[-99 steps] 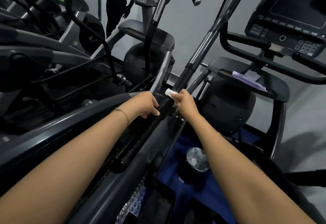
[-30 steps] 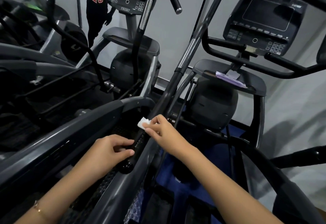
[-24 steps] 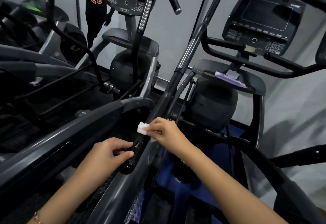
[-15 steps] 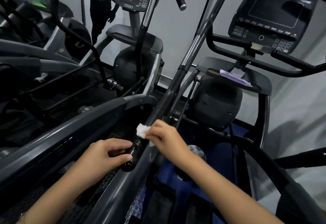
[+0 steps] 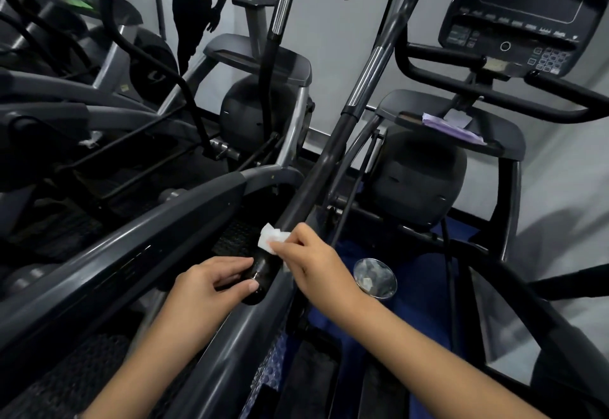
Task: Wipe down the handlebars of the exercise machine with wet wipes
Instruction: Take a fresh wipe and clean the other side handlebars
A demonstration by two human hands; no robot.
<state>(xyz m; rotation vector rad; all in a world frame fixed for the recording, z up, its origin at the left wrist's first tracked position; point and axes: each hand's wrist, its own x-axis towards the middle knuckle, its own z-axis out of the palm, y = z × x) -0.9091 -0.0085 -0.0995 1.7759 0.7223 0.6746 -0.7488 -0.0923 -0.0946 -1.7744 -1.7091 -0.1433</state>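
I am wiping near the lower end of the handlebar (image 5: 317, 170), centre frame. My right hand (image 5: 316, 263) pinches the wipe (image 5: 271, 240) against it, and my left hand (image 5: 207, 290) grips the tip. Next, I judge, the wipe should slide toward the upper right.

The wet wipe (image 5: 271, 238) lies on the handlebar (image 5: 316, 168), cup (image 5: 375, 278) at right.

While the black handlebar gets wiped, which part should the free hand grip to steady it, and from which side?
Its rounded near end, from the left. The handlebar slants up and away, so that tip is closest, and the right hand presses the wet wipe just above it from the right. The left hand pinches there now.
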